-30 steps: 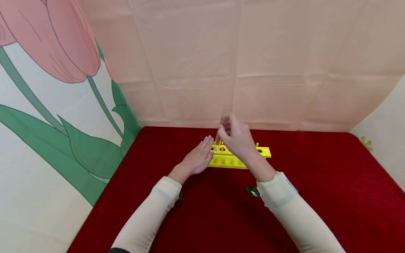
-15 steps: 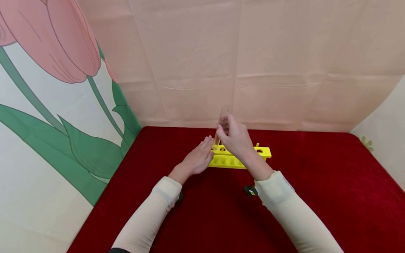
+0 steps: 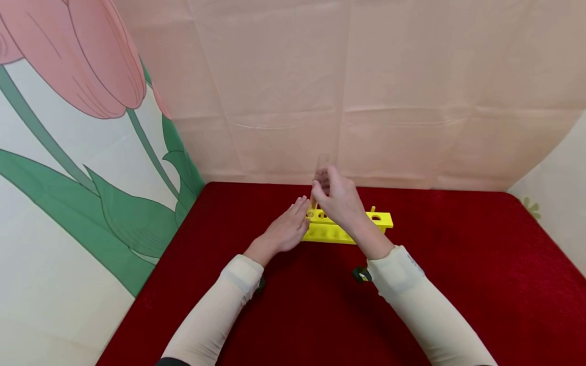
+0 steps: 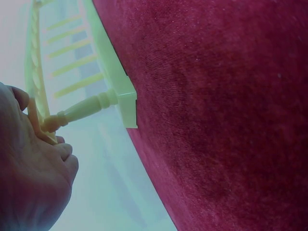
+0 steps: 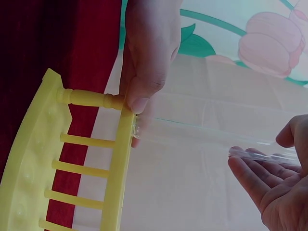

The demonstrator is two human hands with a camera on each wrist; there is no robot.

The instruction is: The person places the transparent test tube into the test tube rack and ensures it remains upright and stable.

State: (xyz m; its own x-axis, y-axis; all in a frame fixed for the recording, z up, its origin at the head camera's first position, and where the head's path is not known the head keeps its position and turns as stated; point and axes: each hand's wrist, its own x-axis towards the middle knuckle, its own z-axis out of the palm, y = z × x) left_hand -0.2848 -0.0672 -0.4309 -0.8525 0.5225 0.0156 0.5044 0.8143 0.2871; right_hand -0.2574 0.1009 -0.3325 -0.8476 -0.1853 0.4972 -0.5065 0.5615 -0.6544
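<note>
the backdrop (image 3: 412,76) and the red table (image 3: 297,315) look the same as a second ago. of the arms, the left arm (image 3: 215,305) has kept its place, reaching in from the near left, while the right arm (image 3: 426,295) has drifted slightly to the left, the sleeve with it.

the rack (image 3: 329,234) has not visibly moved; it stands on the table with its left end covered by the left hand (image 3: 285,227). that hand lies slanted inward, back up, its fingers pressed together. the wrist views show thumb and fingertips on opposite sides of the end of the upper board, so it grips the rack there, and i judge that this is what steadies it.

the right hand (image 3: 341,201) hangs above the rack, wrist bent inward, and has edged left by a small amount. it holds the tube between thumb and curled fingers; in the right wrist view the palm faces the tube. how firmly the fingertips press cannot be told.

the tube (image 3: 323,160) shows the main change: its upper end has swung left, so it leans less and stands closer to upright, though tilted. its lower end is at the hole (image 3: 310,214) just beside the left hand. none of it shows below the upper board, so it seems barely in, if at all; the smaller tilt appears to line it up better with the hole.
</note>
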